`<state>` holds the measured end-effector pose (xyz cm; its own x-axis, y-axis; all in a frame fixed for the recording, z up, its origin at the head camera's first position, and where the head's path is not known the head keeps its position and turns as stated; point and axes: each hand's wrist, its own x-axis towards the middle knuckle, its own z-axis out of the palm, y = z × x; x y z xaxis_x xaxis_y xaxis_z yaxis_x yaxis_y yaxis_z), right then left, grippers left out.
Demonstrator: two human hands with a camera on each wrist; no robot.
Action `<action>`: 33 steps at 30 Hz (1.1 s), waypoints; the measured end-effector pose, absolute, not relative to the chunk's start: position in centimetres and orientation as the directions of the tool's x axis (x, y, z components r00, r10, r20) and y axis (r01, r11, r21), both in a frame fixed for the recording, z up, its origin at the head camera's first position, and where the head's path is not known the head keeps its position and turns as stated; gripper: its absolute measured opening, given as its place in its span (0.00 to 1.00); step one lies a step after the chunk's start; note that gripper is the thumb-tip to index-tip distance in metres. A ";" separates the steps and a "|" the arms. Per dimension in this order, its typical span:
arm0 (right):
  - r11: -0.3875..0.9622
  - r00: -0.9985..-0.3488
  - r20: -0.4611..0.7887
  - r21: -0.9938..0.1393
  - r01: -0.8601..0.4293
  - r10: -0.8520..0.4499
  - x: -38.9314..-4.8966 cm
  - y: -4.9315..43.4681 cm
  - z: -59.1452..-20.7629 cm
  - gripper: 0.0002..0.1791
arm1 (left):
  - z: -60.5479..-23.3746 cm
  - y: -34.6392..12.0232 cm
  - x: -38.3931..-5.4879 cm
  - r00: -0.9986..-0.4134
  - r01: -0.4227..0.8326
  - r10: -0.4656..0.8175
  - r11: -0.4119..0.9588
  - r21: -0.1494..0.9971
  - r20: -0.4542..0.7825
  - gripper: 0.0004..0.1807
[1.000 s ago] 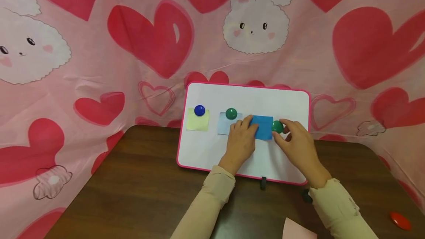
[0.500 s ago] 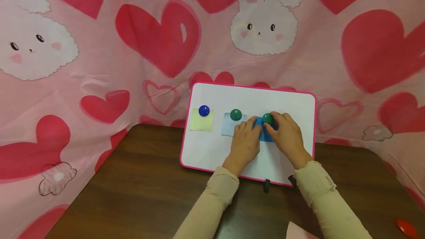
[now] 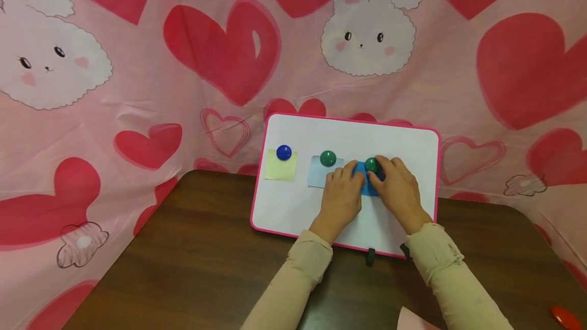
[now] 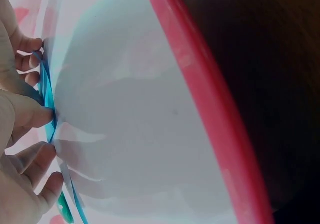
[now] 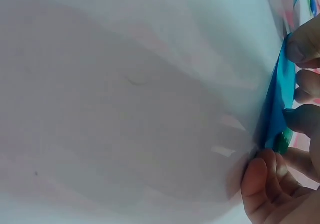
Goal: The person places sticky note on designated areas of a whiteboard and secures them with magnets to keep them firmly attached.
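Observation:
A whiteboard (image 3: 293, 208) with a pink frame leans up on the table. Against it lies a dark blue sticky note (image 3: 369, 189), its lower part standing off the surface in the right wrist view. My left hand (image 3: 340, 200) presses the note's left side with its fingertips. Between thumb and index finger, my right hand (image 3: 400, 190) holds a round green magnet (image 3: 371, 165) over the note's upper part. A second green magnet (image 3: 328, 158) pins a light blue note (image 3: 316, 177), and a dark blue magnet (image 3: 284, 153) pins a yellow-green note (image 3: 281, 169).
On the brown wooden table (image 3: 183, 248), a red magnet (image 3: 566, 317) lies at the right and a pink note (image 3: 412, 321) at the front edge. Dark stand feet (image 3: 370, 257) jut out below the board. A pink heart-and-bunny cloth (image 3: 293, 75) hangs behind.
My right hand has carried the green magnet leftward from beside the dark blue note onto its upper part. My left hand has stayed on the note, and the head view has shifted slightly.

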<state>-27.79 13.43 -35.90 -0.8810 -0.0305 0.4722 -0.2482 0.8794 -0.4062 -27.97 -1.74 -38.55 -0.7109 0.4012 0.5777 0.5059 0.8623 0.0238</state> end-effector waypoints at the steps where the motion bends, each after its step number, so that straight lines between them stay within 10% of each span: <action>1: 0.877 -0.887 0.461 -0.411 -0.249 -0.035 -27.8 13.5 -35.9 0.28 | -38.5 -1.7 -28.0 -0.714 0.505 0.402 0.863 0.024 0.573 0.03; 19: 0.755 -0.929 0.341 -0.644 -0.122 0.141 -19.0 22.5 -36.9 0.24 | -39.0 -1.9 -27.8 -0.750 0.520 0.379 0.844 0.129 0.541 0.09; 28: 0.636 -0.940 0.074 -0.753 0.167 0.334 -12.4 30.9 -44.1 0.25 | -38.7 0.3 -24.9 -0.692 0.608 0.467 0.788 0.097 0.550 0.18; 33: 0.567 -0.852 -0.089 -0.711 0.417 0.515 -10.6 33.8 -45.9 0.32 | -38.6 2.0 -22.6 -0.695 0.704 0.623 0.692 0.160 0.360 0.15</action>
<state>-10.61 33.84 -45.86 -0.8523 0.5154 -0.0892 0.4171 0.5668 -0.7105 -22.55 2.04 -38.57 -0.6947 0.6226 0.3602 0.7036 0.6924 0.1602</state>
